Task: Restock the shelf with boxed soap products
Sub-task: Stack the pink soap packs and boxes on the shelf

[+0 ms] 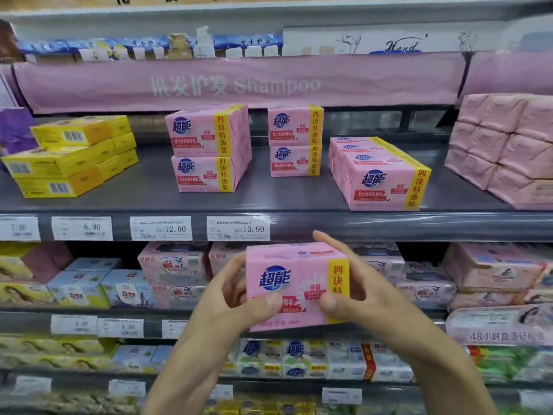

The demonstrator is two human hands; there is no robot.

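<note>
I hold a pink soap pack [294,274] with a yellow band in front of the shelves, below the grey shelf [155,202]. My left hand [236,298] grips its left side, thumb on the front. My right hand [353,283] grips its right side, fingers over the top, thumb on the front. On the shelf stand matching pink packs: a stack of two at the left [209,148], another stack of two further back [294,140], and a single pack [380,175] lying at the right front.
Yellow soap boxes [71,154] are stacked at the shelf's left, plain pink wrapped packs [502,145] at its right. Price tags [238,228] line the shelf edge. A pink Shampoo banner [239,83] hangs above. Lower shelves hold several other soap packs [176,271].
</note>
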